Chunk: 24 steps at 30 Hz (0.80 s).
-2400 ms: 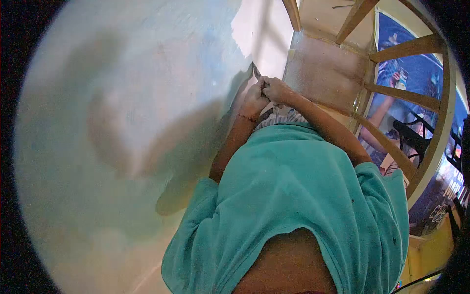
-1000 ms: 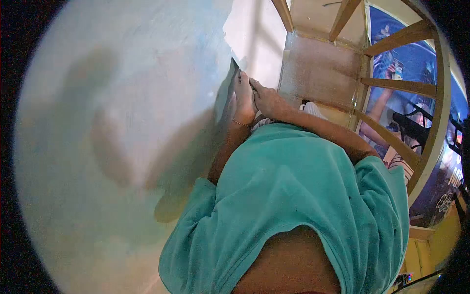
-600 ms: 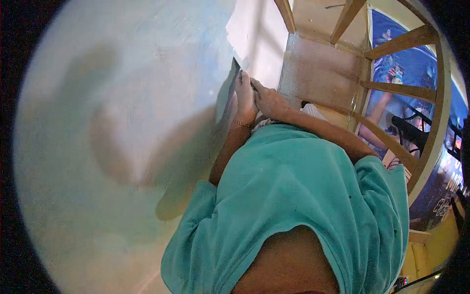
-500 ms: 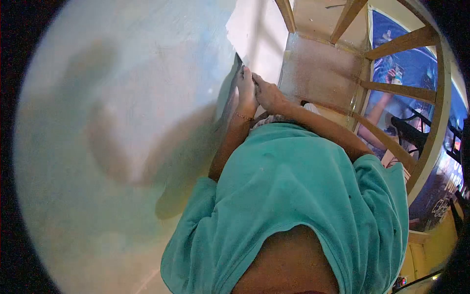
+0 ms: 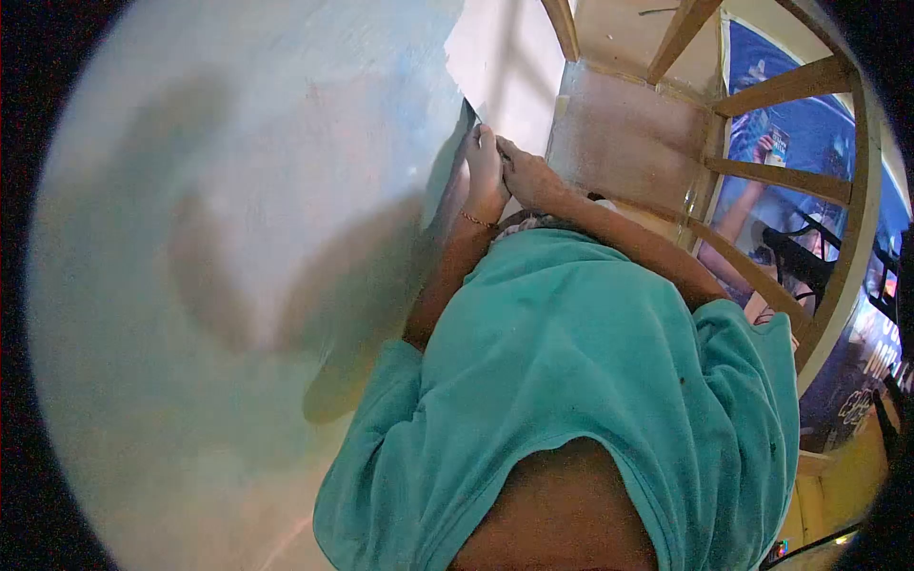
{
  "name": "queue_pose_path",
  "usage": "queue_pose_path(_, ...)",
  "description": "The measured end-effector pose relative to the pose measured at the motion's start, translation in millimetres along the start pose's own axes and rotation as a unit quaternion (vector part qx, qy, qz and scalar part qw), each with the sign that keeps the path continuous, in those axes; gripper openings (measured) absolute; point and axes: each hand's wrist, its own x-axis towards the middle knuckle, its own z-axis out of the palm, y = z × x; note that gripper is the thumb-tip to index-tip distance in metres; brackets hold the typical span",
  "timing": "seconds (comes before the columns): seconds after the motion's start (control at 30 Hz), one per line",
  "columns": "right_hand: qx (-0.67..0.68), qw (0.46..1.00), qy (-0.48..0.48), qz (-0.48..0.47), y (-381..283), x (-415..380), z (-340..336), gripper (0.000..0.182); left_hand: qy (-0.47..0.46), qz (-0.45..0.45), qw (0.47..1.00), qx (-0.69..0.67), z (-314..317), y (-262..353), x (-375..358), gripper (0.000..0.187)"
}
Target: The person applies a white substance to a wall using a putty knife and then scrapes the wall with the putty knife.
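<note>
My left hand [image 5: 486,176], with a thin bracelet at its wrist, is closed, thumb upward, beside the lower edge of a blue-grey painted surface [image 5: 362,124]. Pressed close against it, my right hand [image 5: 530,178] is closed with its fingers bent. What either hand grips is hidden between the fingers. Just above both hands, a white strip [image 5: 505,67] borders the painted surface along a ragged edge. A narrow dark gap shows where the painted surface meets the strip, near my left fingertips.
Wooden slats [image 5: 781,181] form a ladder-like frame on the right. Behind it hangs a blue printed banner [image 5: 795,67]. A brownish panel [image 5: 628,133] lies between the white strip and the frame. Soft shadows fall across the painted surface.
Both hands have shifted very slightly right together and keep nearly the same closed pose. The view has moved a little too.
</note>
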Motion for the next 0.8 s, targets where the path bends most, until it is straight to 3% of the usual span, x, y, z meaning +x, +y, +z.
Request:
queue_pose_path(0.07, 0.001, 1.000, 0.009, -0.013, 2.5, -3.0, 2.6, 0.040, -0.018, -0.021, 0.998, -0.055, -6.8, -5.0, 1.2, 0.025)
queue_pose_path(0.13, 0.011, 1.000, 0.014, -0.016, -7.7, -13.6, -2.6, 0.040, 0.013, 0.097, 0.995, -0.002, 8.2, 11.0, -28.7, 0.025)
queue_pose_path(0.23, 0.006, 0.999, 0.021, -0.030, 0.9, 0.9, 4.8, 0.040, -0.031, 0.200, 0.972, 0.119, 0.1, 7.7, -16.7, 0.025)
queue_pose_path(0.3, 0.011, 1.000, -0.014, 0.024, -2.5, 5.6, 5.5, 0.039, -0.048, 0.142, 0.979, 0.137, -11.8, 4.1, -2.7, 0.025)
queue_pose_path(0.37, 0.013, 0.998, -0.028, 0.046, -8.0, 5.4, 1.9, 0.039, -0.023, -0.027, 0.997, 0.075, -7.6, 11.5, 1.4, 0.025)
queue_pose_path(0.43, 0.012, 0.999, -0.021, 0.038, -8.9, 5.4, -0.4, 0.040, -0.024, 0.064, 0.996, 0.048, -0.8, 13.5, -11.8, 0.026)
queue_pose_path(0.57, 0.011, 1.000, -0.012, -0.004, -3.0, 3.6, -7.6, 0.041, -0.089, 0.231, 0.959, 0.140, -3.0, 5.4, -7.3, 0.027)
queue_pose_path(0.67, 0.003, 1.000, -0.012, -0.019, 15.6, 8.7, 0.7, 0.042, -0.091, 0.068, 0.991, 0.068, -7.6, 4.6, 5.1, 0.028)
queue_pose_path(0.8, -0.010, 0.999, -0.033, -0.016, 3.3, 7.4, -9.4, 0.044, -0.076, -0.010, 0.997, 0.012, -7.0, 5.8, 16.7, 0.029)
